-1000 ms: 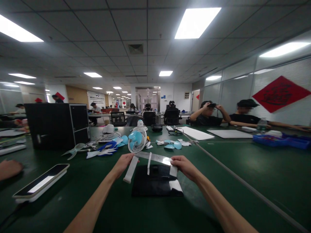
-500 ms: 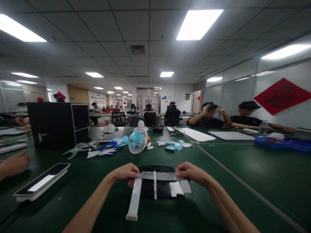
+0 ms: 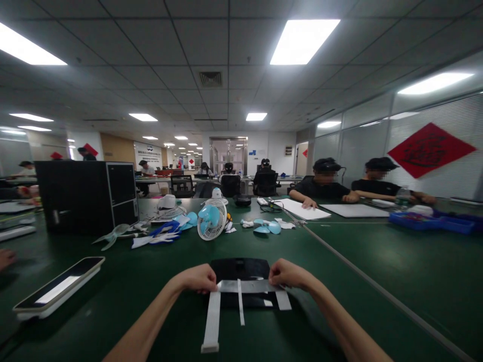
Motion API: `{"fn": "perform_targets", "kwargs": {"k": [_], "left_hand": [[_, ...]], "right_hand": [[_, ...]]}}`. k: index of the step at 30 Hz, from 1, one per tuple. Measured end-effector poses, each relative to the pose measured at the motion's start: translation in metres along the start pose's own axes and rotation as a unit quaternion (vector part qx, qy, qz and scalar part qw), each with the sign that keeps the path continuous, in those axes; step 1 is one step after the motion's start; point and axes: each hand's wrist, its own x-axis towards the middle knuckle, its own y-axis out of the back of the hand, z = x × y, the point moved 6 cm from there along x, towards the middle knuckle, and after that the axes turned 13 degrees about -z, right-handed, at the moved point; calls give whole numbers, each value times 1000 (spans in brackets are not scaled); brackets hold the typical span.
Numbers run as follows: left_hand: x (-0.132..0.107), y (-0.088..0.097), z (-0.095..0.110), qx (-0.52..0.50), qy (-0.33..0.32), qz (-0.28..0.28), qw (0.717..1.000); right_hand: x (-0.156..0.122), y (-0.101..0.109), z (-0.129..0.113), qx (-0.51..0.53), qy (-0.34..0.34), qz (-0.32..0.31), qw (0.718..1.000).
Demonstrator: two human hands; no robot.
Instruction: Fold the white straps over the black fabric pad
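You've got a black PC case (image 3: 75, 198) on the left, phone-like slab (image 3: 60, 285) nearer you, blue-bladed fan (image 3: 210, 217) ahead near blue-white gloves (image 3: 160, 234), blue trays (image 3: 411, 226) far right.

Left hand (image 3: 204, 278), right hand (image 3: 286, 274) pinch grey strip (image 3: 252, 286) over black panel (image 3: 241, 267); white fan (image 3: 212, 220) beyond.

strip (image 3: 253, 286) between hands (image 3: 199, 278); fan (image 3: 211, 220) behind panel (image 3: 223, 268); phone (image 3: 60, 284) left

Open green tabletop (image 3: 407, 261) is stretching beyond the right hand (image 3: 287, 274); ahead, the fan (image 3: 212, 219) and gloves (image 3: 163, 234) are standing in the way; leftward, a phone-like device (image 3: 60, 286) is obstructing.
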Motion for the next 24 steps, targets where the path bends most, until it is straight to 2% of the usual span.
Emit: {"fn": "perform_targets", "kwargs": {"k": [9, 24], "left_hand": [[-4, 1, 7, 57, 10, 29, 998], [-1, 2, 8, 106, 23, 44, 993]], "right_hand": [[6, -3, 3, -10, -3, -2, 1000], [10, -3, 12, -40, -38, 19, 998]]}}
